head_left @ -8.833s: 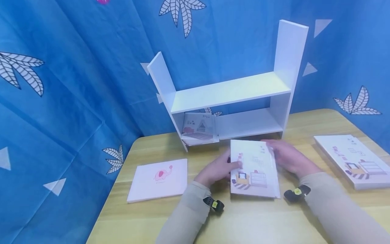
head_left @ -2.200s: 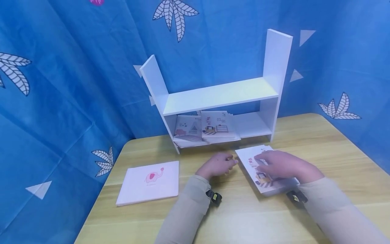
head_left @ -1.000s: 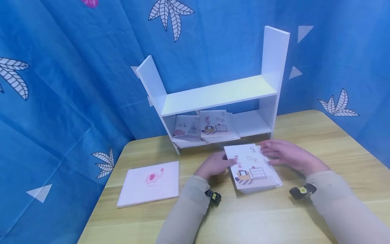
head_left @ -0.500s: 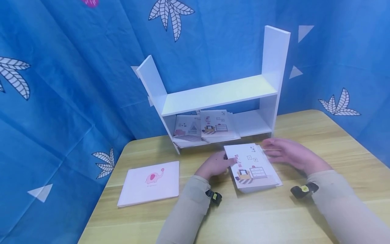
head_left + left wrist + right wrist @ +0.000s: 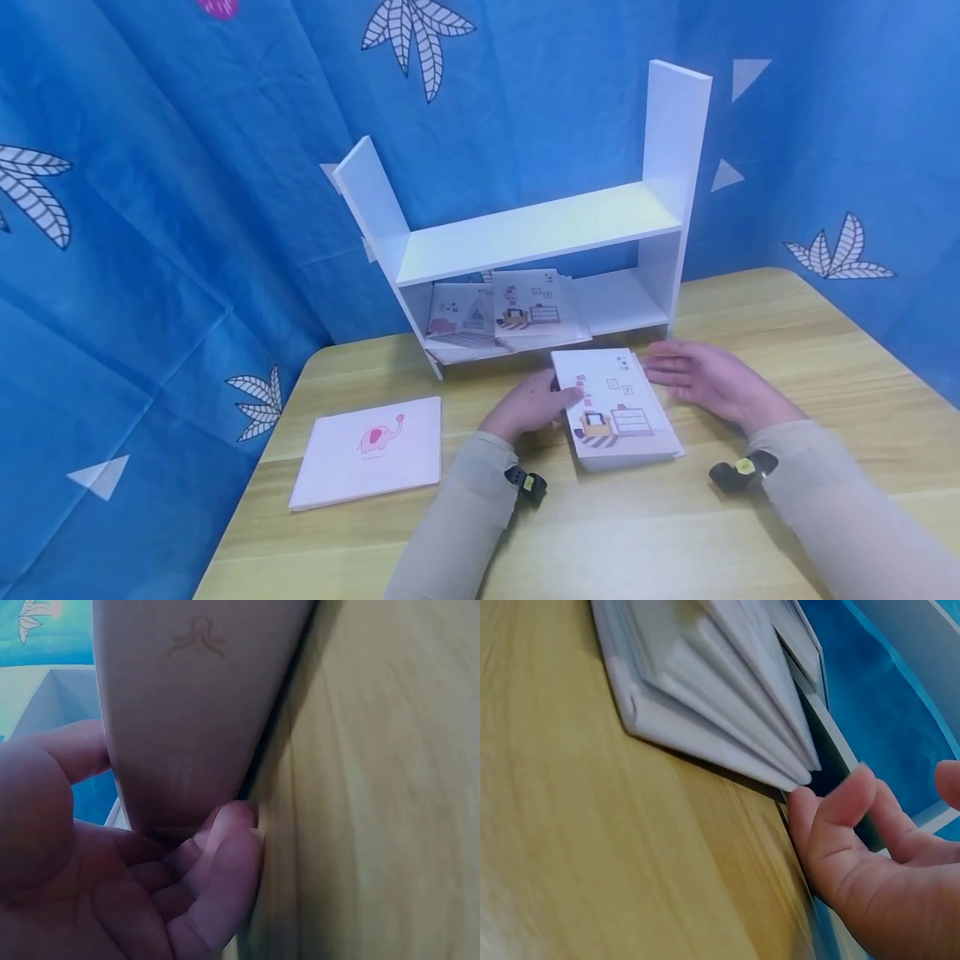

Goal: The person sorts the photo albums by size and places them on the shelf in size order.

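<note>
Booklet stack (image 5: 618, 412) is in front of the shelf (image 5: 540, 233), which stands along the back edge of the table (image 5: 600, 542). Left hand (image 5: 528, 404) pinches its left side, thumb on top; right hand (image 5: 701, 383), fingers loosely bent, is at its right side, contact unclear.

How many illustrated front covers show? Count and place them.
4: elephant cover on the table, tent cover and one furniture cover on the lower shelf, another furniture cover in the left hand. More may be hidden underneath.

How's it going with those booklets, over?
Left grip holds booklet stack. Right grip open alongside, contact unclear. Possibly in the way: other booklets on lower shelf, left and middle.
</note>
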Motion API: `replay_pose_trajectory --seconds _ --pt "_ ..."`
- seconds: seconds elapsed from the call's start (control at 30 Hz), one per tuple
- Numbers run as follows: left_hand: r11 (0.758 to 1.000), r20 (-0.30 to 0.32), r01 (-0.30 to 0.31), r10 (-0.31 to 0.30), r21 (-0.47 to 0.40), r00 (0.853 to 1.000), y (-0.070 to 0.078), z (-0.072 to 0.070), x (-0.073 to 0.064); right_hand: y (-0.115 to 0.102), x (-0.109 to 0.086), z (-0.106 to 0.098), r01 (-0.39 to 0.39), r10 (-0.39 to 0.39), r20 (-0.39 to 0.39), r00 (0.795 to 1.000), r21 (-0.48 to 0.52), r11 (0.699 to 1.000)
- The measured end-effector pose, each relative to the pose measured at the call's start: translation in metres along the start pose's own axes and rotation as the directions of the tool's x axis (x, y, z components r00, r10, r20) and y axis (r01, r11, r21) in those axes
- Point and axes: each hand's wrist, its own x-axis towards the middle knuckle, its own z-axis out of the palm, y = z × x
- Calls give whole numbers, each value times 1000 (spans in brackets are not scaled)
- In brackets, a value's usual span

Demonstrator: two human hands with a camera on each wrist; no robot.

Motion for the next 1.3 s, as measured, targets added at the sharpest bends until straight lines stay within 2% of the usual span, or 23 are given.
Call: replay_pose_trajectory --seconds 0.2,0.37,0.47,0.57,0.67,0.8,0.9,1.07,1.13,1.23,1.3 --pt "995 21 -81 83 -60 996 3 -2 1 -3 -1 3 16 -20 -36 999 -90 996" --pt "980 26 -95 101 -172 995 9 1 2 -4 0 12 41 -45 -15 999 -204 978" --pt "976 33 -104 112 -193 993 13 4 0 -3 0 19 32 -35 -8 999 -241 970" --pt "961 51 -135 152 -241 987 16 8 -2 -4 -2 21 5 -27 -78 997 -276 961" --pt "942 42 -196 215 -272 976 19 11 -3 -8 -4 20 -8 -49 -172 984 -318 948" --pt "941 25 -262 273 -216 962 21 13 -2 -13 -6 16 -4 -70 -239 968 -293 956" --pt "938 61 -290 307 -192 950 21 13 -1 -15 -7 13 2 -72 -270 960 -250 968" --pt "906 198 -290 359 -309 912 21 10 -5 -18 -10 8 6 -83 -330 940 -229 973" --pt "890 225 -282 375 -358 899 21 8 -7 -20 -11 9 19 -90 -343 935 -205 979" --pt "859 206 -273 389 -433 898 20 4 -10 -25 -11 15 55 -107 -346 932 -155 986" --pt "844 173 -266 382 -466 908 19 2 -12 -28 -10 20 61 -128 -358 925 -192 979"
